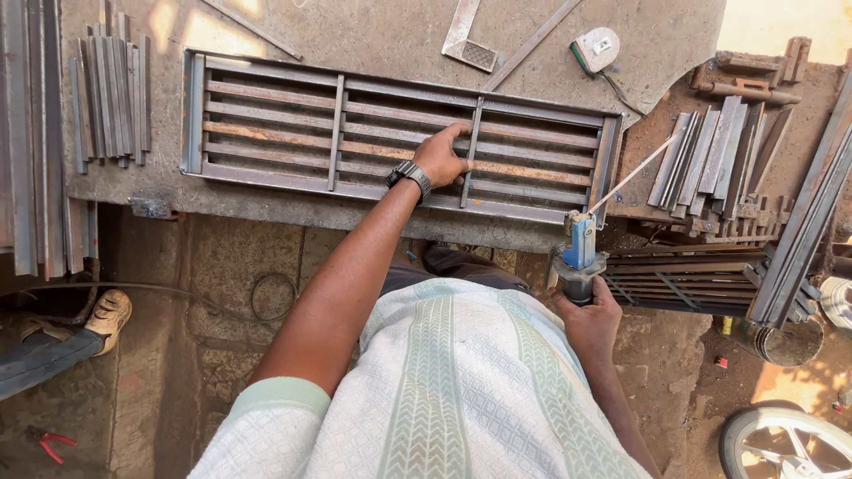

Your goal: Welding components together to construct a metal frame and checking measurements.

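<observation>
Concrete slab edge: left hand (441, 160) fingers grip steel grille (266, 120); right hand (587, 321) clenches electrode holder (579, 253).

Left hand (441, 157) grips slat of steel grille (266, 120) near workbench (390, 31) front edge. Right hand (587, 312) holds blue electrode holder (579, 253), welding rod (632, 175) angled toward grille's right end. Cut strips (111, 93) at left edge.
</observation>
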